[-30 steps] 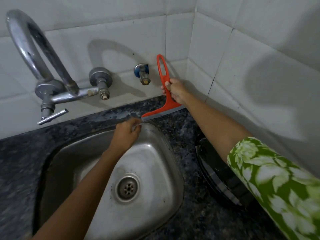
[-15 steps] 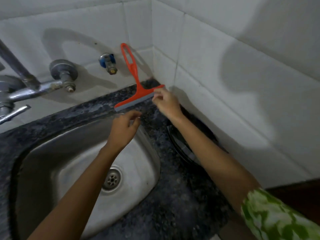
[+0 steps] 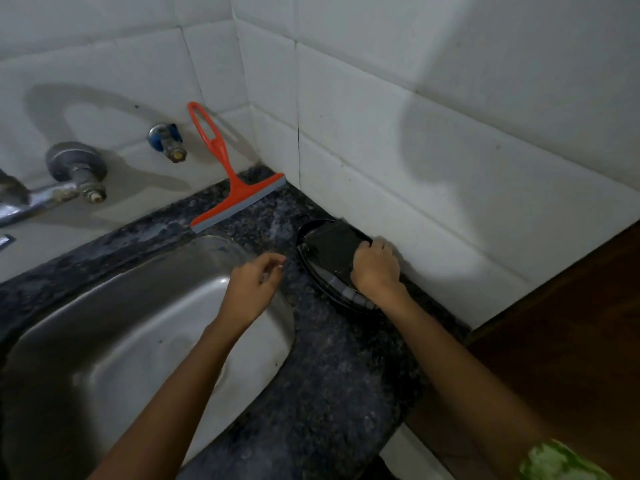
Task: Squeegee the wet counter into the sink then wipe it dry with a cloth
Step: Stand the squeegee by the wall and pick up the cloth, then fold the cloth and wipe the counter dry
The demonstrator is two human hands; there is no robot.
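The red squeegee (image 3: 228, 188) leans against the tiled back wall, its grey blade resting on the dark speckled counter (image 3: 332, 368) behind the steel sink (image 3: 104, 341). No hand touches it. My right hand (image 3: 375, 271) is closed on a dark folded cloth (image 3: 329, 247) that lies on the counter by the right wall. My left hand (image 3: 254, 289) hovers over the sink's right rim, fingers loosely apart and holding nothing.
A metal tap (image 3: 74, 174) and a small blue-handled valve (image 3: 166, 140) stick out of the back wall. White tiled walls meet in a corner behind the squeegee. A brown wooden surface (image 3: 561, 341) borders the counter on the right.
My right hand let go of the squeegee, leaving it leaning on the wall, and moved down right to grasp the dark cloth. My left hand drifted right along the sink rim.
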